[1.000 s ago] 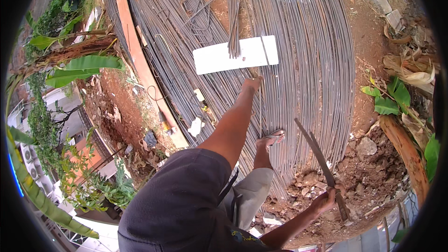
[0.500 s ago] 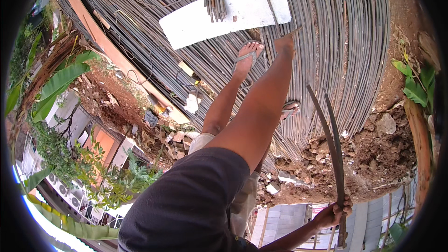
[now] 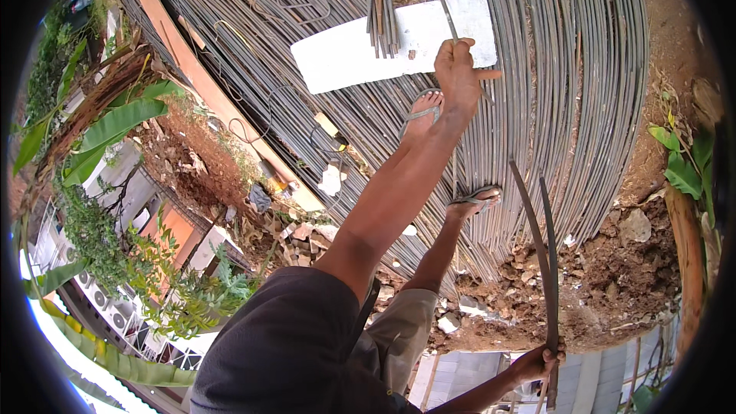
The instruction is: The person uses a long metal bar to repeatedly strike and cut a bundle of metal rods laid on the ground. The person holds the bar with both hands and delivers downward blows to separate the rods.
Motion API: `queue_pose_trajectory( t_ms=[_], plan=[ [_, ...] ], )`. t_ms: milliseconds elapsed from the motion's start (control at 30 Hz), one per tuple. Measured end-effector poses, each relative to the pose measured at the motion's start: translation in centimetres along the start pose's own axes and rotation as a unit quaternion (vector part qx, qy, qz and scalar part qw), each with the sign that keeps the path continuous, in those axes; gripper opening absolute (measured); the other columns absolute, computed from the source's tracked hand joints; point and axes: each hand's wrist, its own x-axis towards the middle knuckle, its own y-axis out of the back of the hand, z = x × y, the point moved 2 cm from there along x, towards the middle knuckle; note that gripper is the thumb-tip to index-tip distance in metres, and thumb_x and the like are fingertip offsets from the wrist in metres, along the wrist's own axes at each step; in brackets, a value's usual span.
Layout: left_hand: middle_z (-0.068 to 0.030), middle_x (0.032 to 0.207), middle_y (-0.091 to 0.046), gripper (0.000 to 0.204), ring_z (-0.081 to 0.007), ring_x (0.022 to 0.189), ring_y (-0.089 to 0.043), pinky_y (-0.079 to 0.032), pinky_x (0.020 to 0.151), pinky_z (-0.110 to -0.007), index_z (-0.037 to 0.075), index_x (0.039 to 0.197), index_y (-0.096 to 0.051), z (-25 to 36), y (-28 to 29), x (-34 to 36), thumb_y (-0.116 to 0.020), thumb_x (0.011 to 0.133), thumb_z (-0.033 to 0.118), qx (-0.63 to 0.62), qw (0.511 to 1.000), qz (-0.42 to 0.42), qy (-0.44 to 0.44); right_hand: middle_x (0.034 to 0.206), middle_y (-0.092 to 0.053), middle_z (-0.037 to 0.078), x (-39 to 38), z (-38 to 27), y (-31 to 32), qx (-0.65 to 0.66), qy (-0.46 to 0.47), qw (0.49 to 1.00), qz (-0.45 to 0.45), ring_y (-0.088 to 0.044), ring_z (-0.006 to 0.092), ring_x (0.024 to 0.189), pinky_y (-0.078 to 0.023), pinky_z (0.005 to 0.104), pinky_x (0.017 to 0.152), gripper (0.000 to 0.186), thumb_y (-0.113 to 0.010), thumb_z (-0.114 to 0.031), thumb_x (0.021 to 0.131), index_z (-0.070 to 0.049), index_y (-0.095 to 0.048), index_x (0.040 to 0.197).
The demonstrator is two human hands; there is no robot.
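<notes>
My left hand [image 3: 458, 69] is stretched out over the right end of a white slab [image 3: 337, 59]. Its fingers are closed round a thin steel rod [image 3: 446, 9], which runs up across the slab, while one digit sticks out to the right. Low in the picture, my right hand [image 3: 540, 364] grips two long dark curved bars [image 3: 548, 276]. They lie close together at the hand and spread apart towards their upper ends. Beneath both arms spreads a wide bed of steel rods [image 3: 567, 107].
My sandalled feet [image 3: 477, 198] stand among the rods. A short rod bundle [image 3: 381, 15] rests on the slab. A wooden plank [image 3: 199, 100] borders the left side, near a yellow-and-black tool [image 3: 330, 127]. Broken soil [image 3: 598, 291] and a banana plant [image 3: 682, 161] are at right.
My left hand has moved onto the slab's right end, with the rod now angled through its grip. My right hand still grips the dark bars. The whole view has shifted slightly.
</notes>
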Motion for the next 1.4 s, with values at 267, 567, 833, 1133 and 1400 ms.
queue_pose_trajectory(
  t_ms=[267, 567, 833, 1133, 1400],
  plan=[
    [0.0044, 0.069, -0.038, 0.035, -0.0071, 0.056, -0.045, -0.069, 0.062, -0.033, -0.005, 0.113, -0.065, 24.3, 18.5, 3.0, -0.047, 0.110, 0.024, 0.034, 0.987, 0.033, -0.156, 0.118, -0.061, 0.007, 0.3, 0.4, -2.7, -0.034, -0.007, 0.999, -0.021, -0.051, 0.0260, 0.133, -0.025, 0.0434, 0.128, 0.029, -0.059, 0.011, 0.078, -0.006, -0.062, 0.101],
    [-0.0114, 0.081, -0.069, 0.032, -0.0263, 0.070, -0.066, -0.058, 0.074, -0.043, 0.000, 0.099, -0.072, 24.1, 32.8, 20.7, -0.079, 0.089, 0.030, 0.532, 0.680, 0.378, -0.334, 0.119, -0.064, 0.008, 0.4, 0.0, -4.1, -0.034, -0.029, 0.999, -0.006, -0.052, 0.0249, 0.134, -0.028, 0.0418, 0.127, 0.024, -0.060, 0.010, 0.081, -0.003, -0.064, 0.101],
    [-0.0262, 0.133, -0.065, 0.048, -0.0389, 0.121, -0.067, -0.056, 0.104, -0.044, 0.000, 0.129, -0.064, 6.7, 16.4, 23.7, -0.071, 0.090, 0.027, 0.690, 0.720, 0.065, -0.033, 0.121, -0.066, 0.012, 0.8, -0.2, -2.6, -0.029, 0.005, 0.999, -0.020, -0.052, 0.0306, 0.136, -0.029, 0.0461, 0.130, 0.025, -0.060, 0.015, 0.078, -0.001, -0.066, 0.096],
    [-0.0090, 0.093, -0.074, 0.016, -0.0203, 0.082, -0.076, -0.064, 0.075, -0.032, 0.001, 0.108, -0.070, 12.7, 16.3, 24.3, -0.070, 0.099, 0.013, 0.424, 0.879, -0.204, 0.080, 0.121, -0.066, 0.013, 0.3, 0.6, -0.5, 0.007, -0.016, 1.000, 0.000, -0.055, 0.0304, 0.133, -0.031, 0.0447, 0.128, 0.024, -0.061, 0.014, 0.076, 0.000, -0.068, 0.094],
    [-0.0081, 0.097, -0.071, 0.018, -0.0223, 0.085, -0.074, -0.063, 0.078, -0.034, 0.007, 0.122, -0.059, 16.8, 12.4, 4.2, -0.063, 0.104, 0.011, -0.060, 0.902, -0.371, 0.212, 0.120, -0.066, 0.012, -0.2, 1.0, 3.6, 0.006, 0.004, 0.999, 0.036, -0.053, 0.0297, 0.133, -0.030, 0.0437, 0.127, 0.023, -0.061, 0.012, 0.075, 0.000, -0.069, 0.094]
  ],
)
